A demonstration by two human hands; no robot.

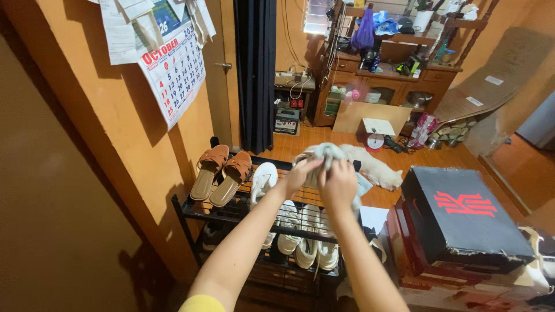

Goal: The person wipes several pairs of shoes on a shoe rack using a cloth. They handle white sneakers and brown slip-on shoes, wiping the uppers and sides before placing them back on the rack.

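Fingers point(324, 164) of both hands around pale shoe point(324, 153) — above black rack point(191, 211)

Warm indoor light, hard shadows, bent edges.

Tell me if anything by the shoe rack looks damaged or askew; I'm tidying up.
The black shoe box has a torn, frayed lid edge and sits skewed on the stacked boxes. The sandals on the shoe rack look neat.

Black shoe rack point(191, 212) bearing brown sandals point(222, 173), white sneakers point(309, 245)
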